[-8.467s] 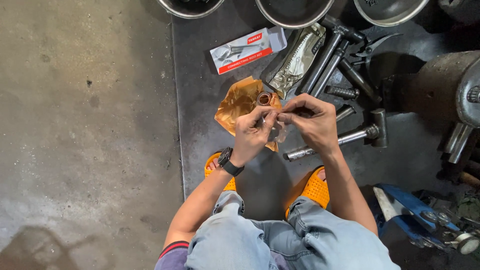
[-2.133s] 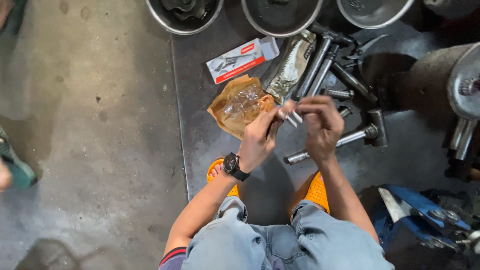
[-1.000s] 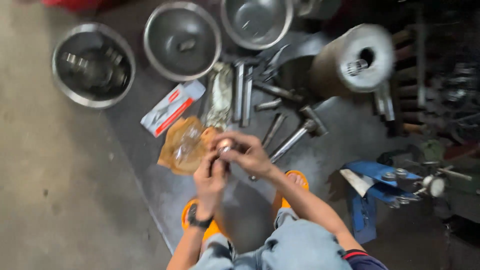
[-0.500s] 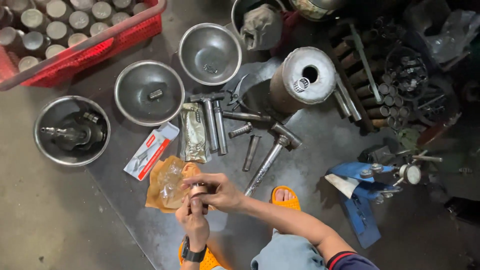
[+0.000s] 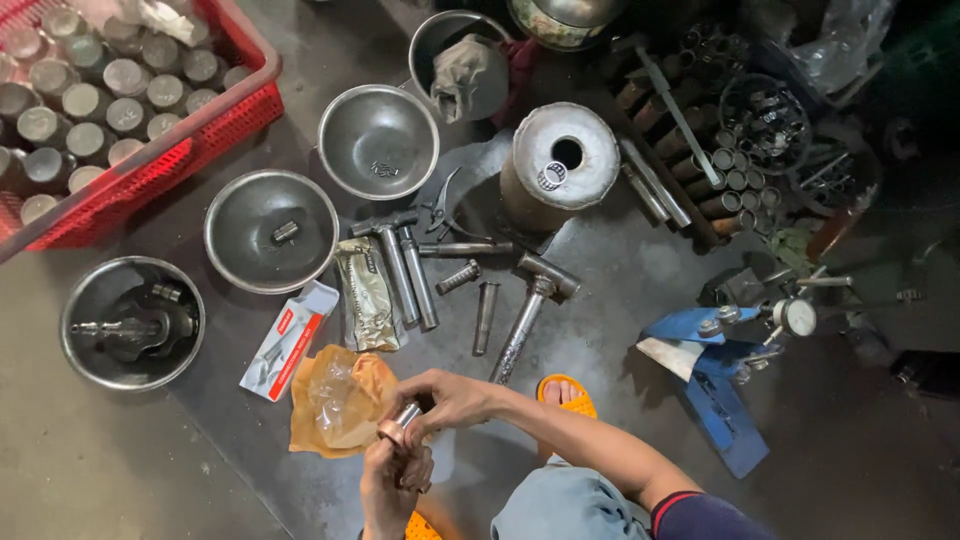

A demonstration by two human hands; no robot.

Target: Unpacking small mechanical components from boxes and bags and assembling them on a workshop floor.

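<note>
Both hands meet low in the view over the dark mat. The right hand (image 5: 452, 398) and left hand (image 5: 393, 482) pinch a small metal cylinder (image 5: 401, 420) between their fingertips, beside the crumpled orange plastic bag (image 5: 335, 400). Fingers hide much of the cylinder, and the left forearm is cut off by the frame.

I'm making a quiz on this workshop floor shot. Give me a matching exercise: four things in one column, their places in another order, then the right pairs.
Things:
1. small metal cylinder
2. red crate
3. crumpled orange plastic bag
4. blue tool

Places:
A. top left corner, full of metal cans
B. on the floor, right of the orange sandal
C. between the left hand and right hand
D. on the floor, just left of the hands

Pairs: 1-C, 2-A, 3-D, 4-B
</note>
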